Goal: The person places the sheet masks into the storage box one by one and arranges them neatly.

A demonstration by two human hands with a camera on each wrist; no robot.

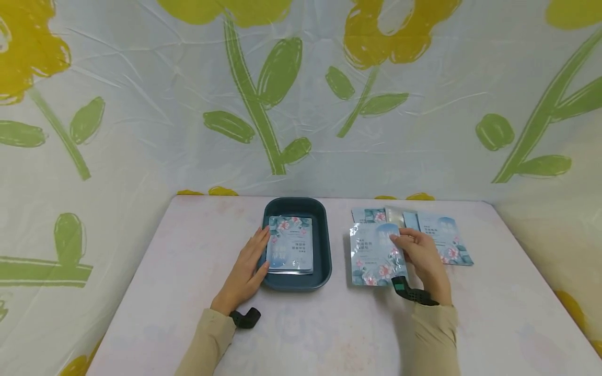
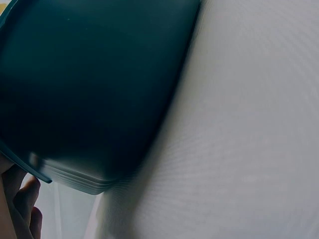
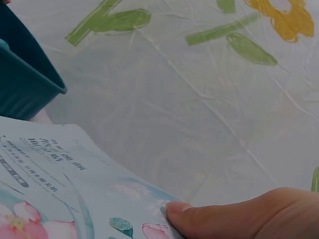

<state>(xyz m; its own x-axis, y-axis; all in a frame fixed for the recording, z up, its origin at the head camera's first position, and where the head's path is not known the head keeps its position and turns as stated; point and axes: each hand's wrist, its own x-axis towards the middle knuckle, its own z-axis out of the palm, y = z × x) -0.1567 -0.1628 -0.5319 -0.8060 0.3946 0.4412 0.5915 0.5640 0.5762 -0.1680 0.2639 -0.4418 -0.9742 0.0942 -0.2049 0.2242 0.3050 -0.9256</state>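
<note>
A dark teal tray (image 1: 322, 245) sits mid-table with a stack of flowered blue packets (image 1: 290, 244) inside. My left hand (image 1: 250, 266) rests against the tray's left rim, fingers straight on the stack's edge; the left wrist view shows the tray's outer wall (image 2: 94, 84) close up. My right hand (image 1: 420, 253) pinches a flowered packet (image 1: 374, 256) by its right edge, lifted a little off the table right of the tray. In the right wrist view, a fingertip (image 3: 199, 219) presses on that packet (image 3: 55, 189), with the tray's corner (image 3: 25, 84) at the left.
More flowered packets (image 1: 447, 237) lie spread on the white table (image 1: 329, 334) behind and right of my right hand. A plastic sheet with yellow flowers and green leaves (image 1: 301, 94) walls in the back and both sides.
</note>
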